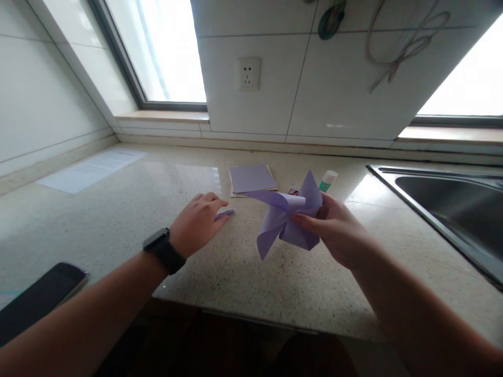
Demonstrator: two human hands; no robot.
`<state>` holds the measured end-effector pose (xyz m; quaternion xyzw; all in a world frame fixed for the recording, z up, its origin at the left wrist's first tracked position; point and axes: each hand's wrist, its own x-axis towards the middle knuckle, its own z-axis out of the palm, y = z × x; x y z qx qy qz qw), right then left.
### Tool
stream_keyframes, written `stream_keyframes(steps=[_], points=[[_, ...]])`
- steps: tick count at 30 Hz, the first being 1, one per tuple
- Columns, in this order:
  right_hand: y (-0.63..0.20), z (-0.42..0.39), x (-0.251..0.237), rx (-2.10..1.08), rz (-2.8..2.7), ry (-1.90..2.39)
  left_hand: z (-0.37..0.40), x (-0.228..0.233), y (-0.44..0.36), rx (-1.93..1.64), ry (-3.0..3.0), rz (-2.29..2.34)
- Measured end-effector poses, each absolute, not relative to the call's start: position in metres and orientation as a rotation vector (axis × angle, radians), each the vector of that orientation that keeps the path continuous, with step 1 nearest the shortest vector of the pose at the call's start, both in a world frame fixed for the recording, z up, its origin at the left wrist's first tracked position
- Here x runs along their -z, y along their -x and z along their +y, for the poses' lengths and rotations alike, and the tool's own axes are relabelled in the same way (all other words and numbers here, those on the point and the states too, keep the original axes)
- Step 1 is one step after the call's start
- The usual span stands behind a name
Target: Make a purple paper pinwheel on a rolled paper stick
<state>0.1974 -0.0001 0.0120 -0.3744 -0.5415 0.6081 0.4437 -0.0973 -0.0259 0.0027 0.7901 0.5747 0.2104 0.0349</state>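
My right hand (338, 225) pinches a light purple paper pinwheel (291, 220) near its centre, thumb in front and the other fingers behind it. The pinwheel's curled blades face me, held above the counter. To the left, my left hand (200, 220) is low over the counter, with thumb and fingers closed about a thin purple stick (227, 213). Its pale tip points right; the rest is hidden by the hand, so I cannot tell whether it is a pen or rolled paper. A black watch (163, 248) is on the left wrist.
A stack of purple and cream paper squares (253, 179) lies behind the hands. A glue stick (327, 181) and a small dark item, partly hidden, are behind the pinwheel. A phone (43, 298) lies at left, a printed sheet (92, 170) farther back, a steel sink (451, 209) at right.
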Motion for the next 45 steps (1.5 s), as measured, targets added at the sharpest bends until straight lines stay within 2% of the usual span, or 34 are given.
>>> stream_keyframes(steps=[6, 13, 19, 22, 35, 45], points=[[-0.196, -0.001, -0.012, -1.547, -1.353, 0.911, -0.019, 0.010, 0.098, -0.675, -2.310, 1.735], [-0.193, -0.001, -0.015, -1.560, -1.328, 0.827, -0.031, -0.008, 0.077, -0.805, -1.992, 1.591], [-0.195, -0.004, -0.018, -1.569, -1.298, 0.801, -0.044, -0.019, 0.058, -1.003, -1.272, 1.243], [-0.195, -0.004, -0.018, -1.568, -1.287, 0.792, -0.051, -0.018, 0.050, -1.041, -1.126, 1.134], [-0.171, -0.014, -0.011, -1.625, -1.343, 0.801, -0.062, 0.003, 0.016, -1.034, -0.913, 0.806], [-0.169, -0.014, -0.010, -1.561, -1.345, 0.876, -0.061, 0.002, 0.014, -1.039, -0.901, 0.841]])
